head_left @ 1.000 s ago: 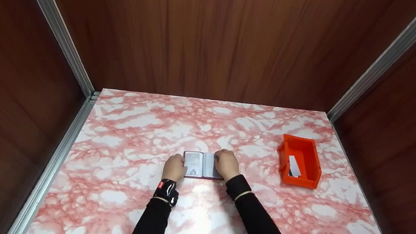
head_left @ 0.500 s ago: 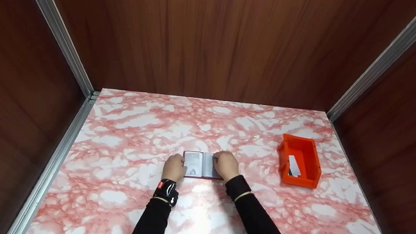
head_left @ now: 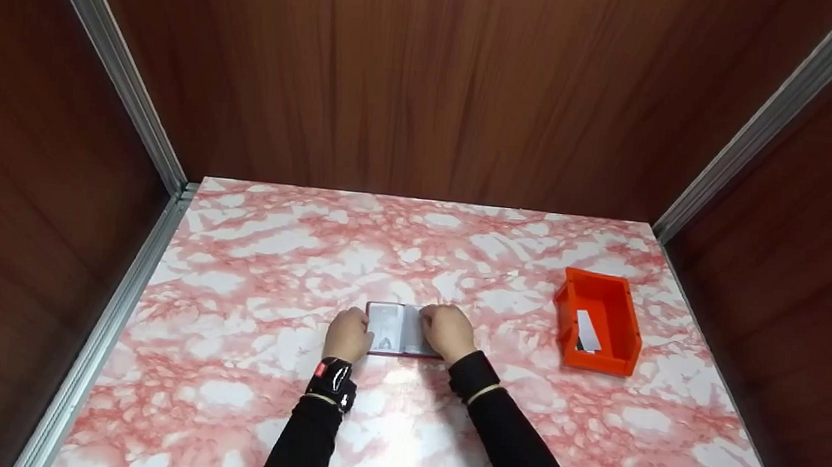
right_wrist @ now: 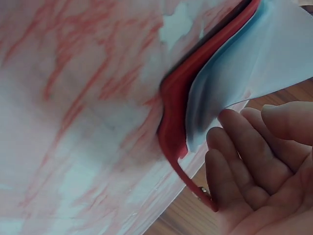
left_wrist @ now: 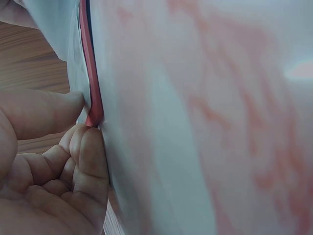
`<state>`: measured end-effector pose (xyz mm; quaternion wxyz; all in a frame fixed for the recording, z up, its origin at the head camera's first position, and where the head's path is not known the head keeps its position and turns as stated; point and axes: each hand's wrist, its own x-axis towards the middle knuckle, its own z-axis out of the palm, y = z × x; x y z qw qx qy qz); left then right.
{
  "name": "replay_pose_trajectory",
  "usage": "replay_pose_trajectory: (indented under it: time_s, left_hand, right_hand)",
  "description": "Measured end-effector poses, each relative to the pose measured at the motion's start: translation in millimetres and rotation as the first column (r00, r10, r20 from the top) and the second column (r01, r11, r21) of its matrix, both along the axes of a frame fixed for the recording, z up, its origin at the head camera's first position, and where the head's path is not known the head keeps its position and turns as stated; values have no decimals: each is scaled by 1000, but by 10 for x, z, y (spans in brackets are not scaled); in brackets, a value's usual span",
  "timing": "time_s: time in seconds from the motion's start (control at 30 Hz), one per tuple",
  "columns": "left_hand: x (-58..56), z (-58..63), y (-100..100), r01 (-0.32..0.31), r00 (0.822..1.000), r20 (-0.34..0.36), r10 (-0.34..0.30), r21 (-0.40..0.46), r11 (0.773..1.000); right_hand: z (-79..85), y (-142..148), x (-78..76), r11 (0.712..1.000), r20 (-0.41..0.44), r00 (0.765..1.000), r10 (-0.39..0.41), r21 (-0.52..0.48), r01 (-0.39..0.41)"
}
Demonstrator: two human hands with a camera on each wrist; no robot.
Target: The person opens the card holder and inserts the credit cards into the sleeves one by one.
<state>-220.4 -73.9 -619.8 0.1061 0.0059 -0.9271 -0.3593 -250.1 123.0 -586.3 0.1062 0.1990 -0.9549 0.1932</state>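
A small red-covered card holder [head_left: 386, 329] lies spread open on the table, clear plastic sleeves showing on both halves. In the left wrist view, the thumb and curled fingers of my left hand [head_left: 348, 334] pinch its left edge at the red cover corner. My right hand [head_left: 450, 332] is over the right half, fingers bent at the loose edge of a plastic sleeve [right_wrist: 279, 54]. That sleeve is raised off the red cover [right_wrist: 176, 107] in the right wrist view. A strap with a metal snap [right_wrist: 203, 193] sticks out below, beside the right fingers.
An orange open-front bin [head_left: 614, 311] stands to the right, holding a white and black card [head_left: 588, 331]. The table [head_left: 272, 243] has a red and white marbled top. Brown wood-grain panels [head_left: 429, 84] and metal posts enclose it at the back and sides.
My right hand has shifted slightly left and toward me, and the right-hand sleeve's edge has come with it toward the fold. The left hand has stayed in place.
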Motion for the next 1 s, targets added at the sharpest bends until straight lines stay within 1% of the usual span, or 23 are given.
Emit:
replay_pose_trajectory:
  time_s: [0.23,0.33,0.57,0.73,0.9,1.0]
  left_hand:
    - [-7,-13,-2,2,1000,13,-2,-1,1000]
    - [-12,-23,-2,0,1000,16,0,-3,1000]
    - [-7,-7,4,-10,999,32,10,7,1000]
    - [-2,3,2,-13,999,34,12,14,1000]
    - [-7,7,-2,-4,1000,10,4,-3,1000]
    - [-9,8,-4,2,1000,-5,-2,-9,1000]
  right_hand:
    - [5,-91,22,996,97,993,72,-50,-68]
    - [2,-133,37,995,119,989,90,-60,-83]
    - [-10,-207,71,991,78,989,124,-51,-120]
    - [-44,-230,88,988,80,985,151,-54,-147]
    - [-77,-257,91,982,84,981,177,-80,-171]
    - [-79,-275,98,979,81,977,196,-75,-190]
